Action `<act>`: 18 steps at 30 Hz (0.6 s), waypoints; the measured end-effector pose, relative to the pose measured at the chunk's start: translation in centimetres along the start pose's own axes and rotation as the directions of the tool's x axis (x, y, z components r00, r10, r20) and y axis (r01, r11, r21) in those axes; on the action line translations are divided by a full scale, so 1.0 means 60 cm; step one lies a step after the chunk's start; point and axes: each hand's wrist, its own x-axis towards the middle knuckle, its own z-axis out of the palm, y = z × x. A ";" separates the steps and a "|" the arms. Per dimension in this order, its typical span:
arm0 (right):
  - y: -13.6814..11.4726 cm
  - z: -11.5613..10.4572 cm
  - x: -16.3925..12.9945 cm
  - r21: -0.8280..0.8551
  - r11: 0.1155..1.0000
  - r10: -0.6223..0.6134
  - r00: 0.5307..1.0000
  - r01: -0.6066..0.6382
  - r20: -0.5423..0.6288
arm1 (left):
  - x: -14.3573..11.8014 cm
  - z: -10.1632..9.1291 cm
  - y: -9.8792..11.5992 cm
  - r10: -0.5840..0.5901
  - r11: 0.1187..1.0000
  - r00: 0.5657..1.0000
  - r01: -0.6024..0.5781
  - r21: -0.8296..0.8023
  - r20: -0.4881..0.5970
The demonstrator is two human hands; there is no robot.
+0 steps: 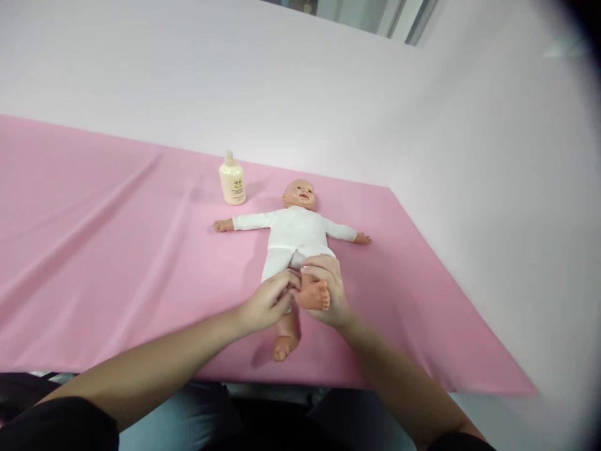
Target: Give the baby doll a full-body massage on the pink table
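Observation:
A baby doll [295,235] in a white suit lies on its back on a pink cloth [117,250], arms spread, head pointing away from me. My right hand [331,294] cups one of the doll's legs, lifted so the bare foot [315,294] points toward me. My left hand [267,304] pinches at the same leg by the ankle, fingertips against the right hand. The doll's other leg [285,338] lies flat on the cloth toward the near edge.
A cream lotion bottle [231,180] stands upright on the cloth just left of the doll's head. A plain pale wall rises behind and to the right. The cloth's right edge runs diagonally near the doll's far hand [362,238].

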 end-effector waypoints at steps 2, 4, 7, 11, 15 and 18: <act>0.005 0.003 -0.004 -0.025 1.000 0.005 1.000 -0.005 0.011 | 0.004 0.001 0.001 -0.019 0.999 1.000 0.019 -0.036 -0.019; 0.008 0.003 -0.005 -0.033 0.999 0.002 1.000 -0.002 0.006 | 0.007 0.002 0.003 -0.031 0.995 0.998 0.026 -0.092 -0.051; 0.011 0.002 -0.004 -0.014 1.000 -0.001 1.000 0.000 -0.009 | 0.011 0.002 0.004 -0.059 0.988 0.995 0.046 -0.149 -0.084; 0.014 0.004 -0.002 0.032 0.999 -0.024 1.000 0.025 -0.017 | 0.011 0.002 0.002 -0.059 0.990 0.994 0.046 -0.135 -0.092; 0.014 0.006 -0.005 0.071 0.997 0.020 1.000 -0.021 0.007 | 0.009 0.002 0.001 -0.048 0.994 0.996 0.041 -0.105 -0.069; 0.010 0.007 -0.005 0.078 0.996 0.050 0.998 -0.052 0.029 | 0.009 0.001 0.002 -0.051 0.994 0.997 0.044 -0.101 -0.063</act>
